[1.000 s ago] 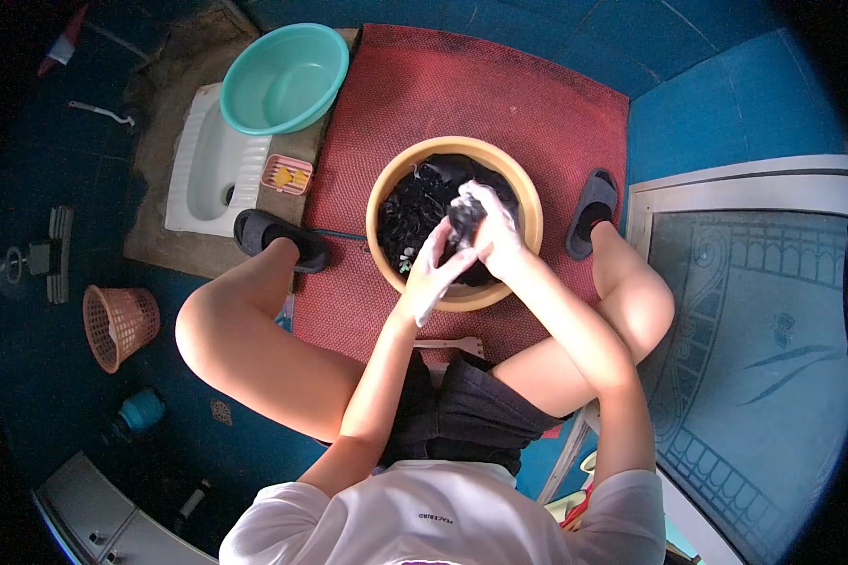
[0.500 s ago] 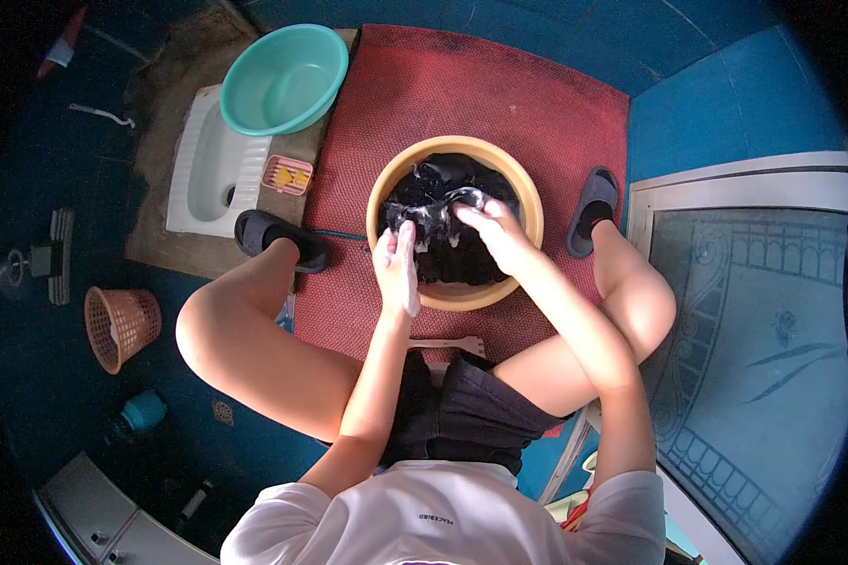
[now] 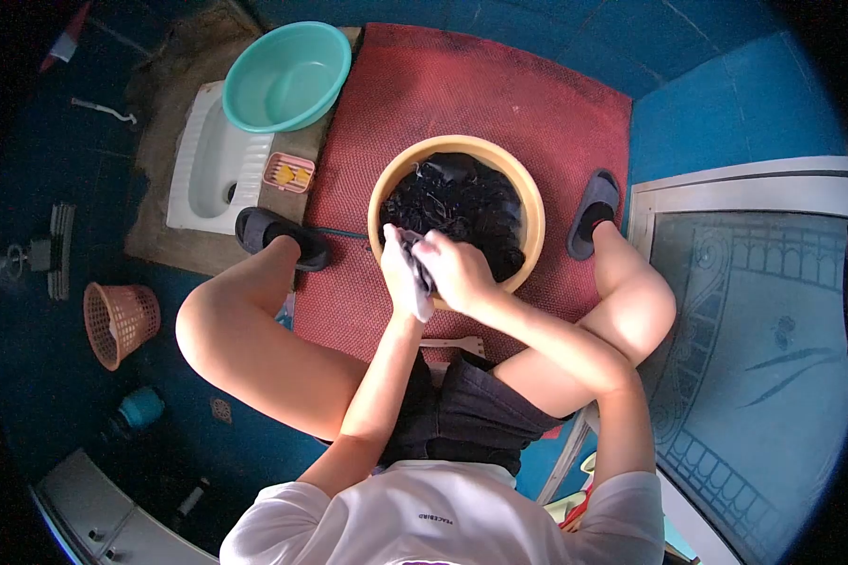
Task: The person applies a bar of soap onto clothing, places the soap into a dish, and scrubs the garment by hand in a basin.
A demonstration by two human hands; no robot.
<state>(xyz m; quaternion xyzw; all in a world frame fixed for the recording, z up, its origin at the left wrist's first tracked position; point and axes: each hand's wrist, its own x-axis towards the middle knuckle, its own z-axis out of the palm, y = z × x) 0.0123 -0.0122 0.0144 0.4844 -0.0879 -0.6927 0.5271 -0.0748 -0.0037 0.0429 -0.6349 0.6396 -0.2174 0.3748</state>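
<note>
A cream-yellow basin stands on the floor between my feet, with dark wet clothing heaped inside. Over its near left rim, a small bunch of dark cloth is pressed between my palms. My left hand lies along the left side of that bunch, with white foam on its palm and wrist. From the right, my right hand curls over the cloth, its fingertips partly hidden. Whether this bunch joins the clothing in the basin, I cannot tell.
A red mat lies beneath the basin. To the left are a green basin, a squat toilet, a pink soap dish with yellow soap, and a pink basket. A frosted-glass door is on the right.
My right hand has moved left and down to meet my left hand. The dark cloth stretched between the hands is now bunched between the palms, nearer my body.
</note>
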